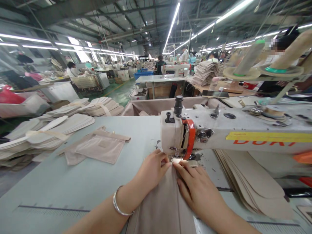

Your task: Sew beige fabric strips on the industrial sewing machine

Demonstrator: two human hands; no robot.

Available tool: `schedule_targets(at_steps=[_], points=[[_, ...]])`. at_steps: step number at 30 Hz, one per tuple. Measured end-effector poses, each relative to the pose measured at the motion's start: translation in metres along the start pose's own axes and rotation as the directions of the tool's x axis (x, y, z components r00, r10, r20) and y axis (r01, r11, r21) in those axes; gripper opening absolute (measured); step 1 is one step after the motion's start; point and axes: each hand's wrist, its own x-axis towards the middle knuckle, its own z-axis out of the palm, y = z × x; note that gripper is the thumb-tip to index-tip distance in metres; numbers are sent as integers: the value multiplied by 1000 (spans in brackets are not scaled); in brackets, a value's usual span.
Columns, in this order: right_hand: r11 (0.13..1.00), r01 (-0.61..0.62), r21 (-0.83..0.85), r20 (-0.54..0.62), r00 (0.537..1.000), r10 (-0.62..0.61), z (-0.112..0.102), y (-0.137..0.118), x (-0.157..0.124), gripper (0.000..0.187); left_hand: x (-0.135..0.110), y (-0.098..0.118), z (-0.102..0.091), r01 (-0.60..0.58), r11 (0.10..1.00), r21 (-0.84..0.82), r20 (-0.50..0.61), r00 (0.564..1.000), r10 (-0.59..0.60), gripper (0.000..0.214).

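Note:
A long beige fabric piece (163,204) with a seam line lies in front of the sewing machine (170,136), its far end close to the presser foot. My left hand (154,169) pinches the fabric's left side near the foot, thumb and fingers together. On the other side, my right hand (198,185) grips the fabric, with its index fingertip beside the left thumb. A small whitish piece (177,160) shows just beyond my fingertips, under the machine head. The needle tip is hard to make out.
Beige sewn pieces (102,148) lie on the table (117,182) to the left, beside stacked cut panels (60,128). More panels (253,182) rest under the machine arm. A fabric-lined bin (146,104) stands behind the table. Thread cones (251,58) rise at right; people work farther back.

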Motion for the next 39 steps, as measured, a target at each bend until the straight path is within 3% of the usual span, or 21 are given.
schedule_targets(at_steps=[20, 35, 39], points=[[999, 14, 30, 34, 999, -15, 1, 1, 1, 43, 1, -3, 8, 28, 998, 65, -78, 997, -23, 13], [999, 33, 0, -29, 999, -33, -1, -2, 0, 38, 5, 0, 8, 49, 994, 100, -73, 996, -42, 13], [999, 30, 12, -19, 999, -30, 1, -1, -2, 38, -5, 11, -1, -57, 977, 203, -23, 998, 63, 14]])
